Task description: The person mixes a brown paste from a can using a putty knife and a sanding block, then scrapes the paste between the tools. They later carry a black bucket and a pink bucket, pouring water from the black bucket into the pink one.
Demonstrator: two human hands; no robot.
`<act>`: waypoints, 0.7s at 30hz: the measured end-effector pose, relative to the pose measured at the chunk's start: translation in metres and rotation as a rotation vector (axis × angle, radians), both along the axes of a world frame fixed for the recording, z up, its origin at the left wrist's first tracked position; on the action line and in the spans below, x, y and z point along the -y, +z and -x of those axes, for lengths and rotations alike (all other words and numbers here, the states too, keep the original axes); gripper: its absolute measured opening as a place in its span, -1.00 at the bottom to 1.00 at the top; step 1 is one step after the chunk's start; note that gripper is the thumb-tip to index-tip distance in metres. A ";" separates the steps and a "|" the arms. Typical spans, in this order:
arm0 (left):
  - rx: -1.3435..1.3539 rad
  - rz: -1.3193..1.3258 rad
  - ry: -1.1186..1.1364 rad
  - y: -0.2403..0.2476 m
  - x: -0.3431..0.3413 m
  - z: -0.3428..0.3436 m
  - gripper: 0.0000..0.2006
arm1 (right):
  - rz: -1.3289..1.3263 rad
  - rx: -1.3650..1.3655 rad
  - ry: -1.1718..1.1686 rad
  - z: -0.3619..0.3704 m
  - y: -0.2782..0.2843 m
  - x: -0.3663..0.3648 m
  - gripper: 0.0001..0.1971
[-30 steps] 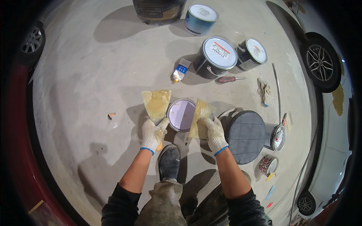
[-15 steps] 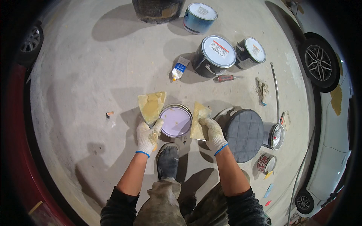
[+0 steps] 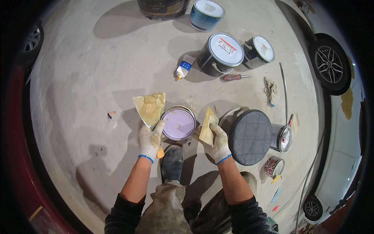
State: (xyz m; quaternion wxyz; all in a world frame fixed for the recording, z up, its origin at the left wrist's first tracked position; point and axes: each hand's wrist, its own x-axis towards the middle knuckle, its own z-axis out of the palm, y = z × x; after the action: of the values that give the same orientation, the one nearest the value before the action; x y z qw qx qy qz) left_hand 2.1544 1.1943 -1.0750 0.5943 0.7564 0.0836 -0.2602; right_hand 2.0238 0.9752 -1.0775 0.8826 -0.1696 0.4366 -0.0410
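Note:
White knit gloves with blue cuffs cover both my hands. My left hand point(image 3: 149, 142) is closed round a broad putty knife point(image 3: 145, 117), whose wide blade carries a thick smear of yellowish putty point(image 3: 152, 102). An orange handle end pokes out below that palm. In my right hand point(image 3: 218, 143) is a second, putty-stained spreader point(image 3: 207, 126), tilted with its pointed corner up. Between the two hands, on the floor, lies a round can lid point(image 3: 178, 124) with a pale lilac face and a few putty specks. Both blades are apart from each other.
A dark round padded stool point(image 3: 251, 137) stands right of my right hand. Ahead are a large lidded pail point(image 3: 226, 48), a smaller pail point(image 3: 261, 50), a tube point(image 3: 184, 68) and a screwdriver point(image 3: 234, 77). Open tins point(image 3: 274, 167) sit at right; a white car point(image 3: 343, 152) borders that side.
My left hand and its putty knife have shifted slightly left. The right spreader has turned, showing a narrower face, and its hand has moved slightly left.

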 end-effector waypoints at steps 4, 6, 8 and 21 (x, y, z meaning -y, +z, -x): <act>-0.060 0.001 0.023 -0.002 -0.001 0.005 -0.66 | 0.044 -0.058 -0.052 -0.004 -0.008 -0.006 -0.60; -0.065 0.003 0.017 -0.006 -0.001 0.007 -0.65 | 0.022 -0.061 -0.073 -0.007 -0.008 -0.010 -0.62; -0.001 0.015 0.007 -0.010 -0.002 0.009 -0.64 | 0.006 -0.057 -0.090 -0.008 -0.006 -0.013 -0.63; -0.274 0.208 -0.186 0.042 -0.061 0.038 -0.69 | 1.370 -0.051 0.638 0.017 0.060 0.012 -0.74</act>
State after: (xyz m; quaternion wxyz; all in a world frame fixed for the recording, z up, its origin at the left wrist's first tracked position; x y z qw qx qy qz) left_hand 2.1169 1.2557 -1.0328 0.6258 0.6529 0.0662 -0.4215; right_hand 2.0068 0.9635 -1.0173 0.5385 -0.7993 0.2635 -0.0416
